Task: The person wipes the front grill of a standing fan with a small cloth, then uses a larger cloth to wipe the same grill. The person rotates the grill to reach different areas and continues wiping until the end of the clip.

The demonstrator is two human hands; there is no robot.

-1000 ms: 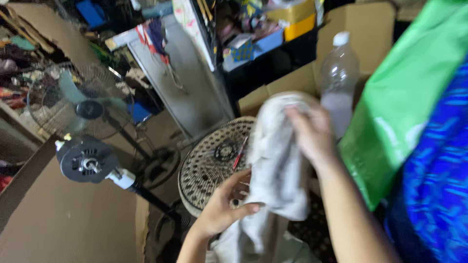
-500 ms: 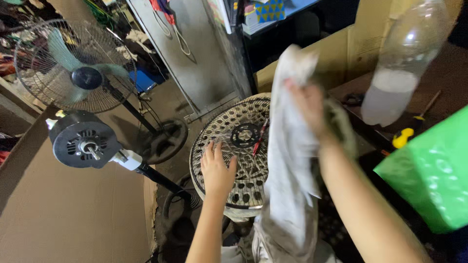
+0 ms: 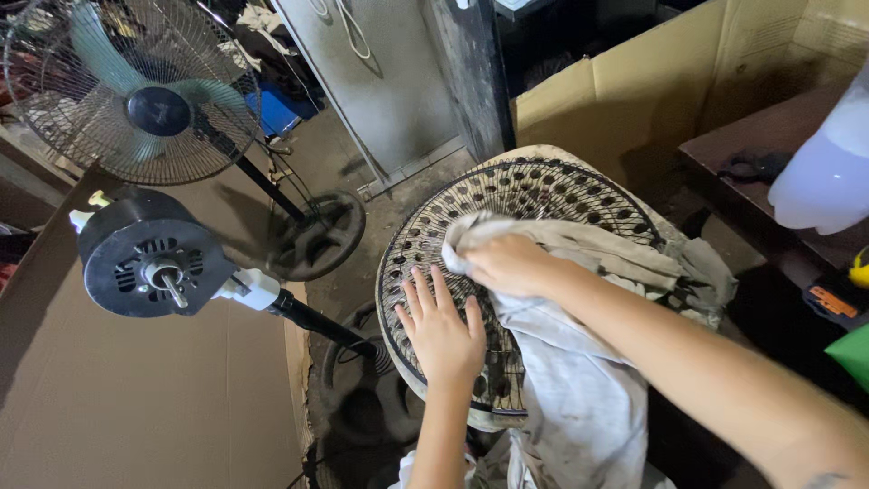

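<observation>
A round dark fan grille lies flat in front of me, dusty along its rim. My left hand rests palm down on its near left part, fingers spread. My right hand is closed on a bunched grey-white cloth and presses it against the grille's middle. The rest of the cloth drapes over the grille's right side and hangs down toward me.
A bare fan motor head on a stand leans in at left. Behind it stands a whole pedestal fan. Cardboard sheet at lower left, cardboard box at back right, a plastic bottle at the right edge.
My right hand came down from its raised position and brought the cloth onto the grille. My left hand stayed flat on the grille. The view tilted downward.
</observation>
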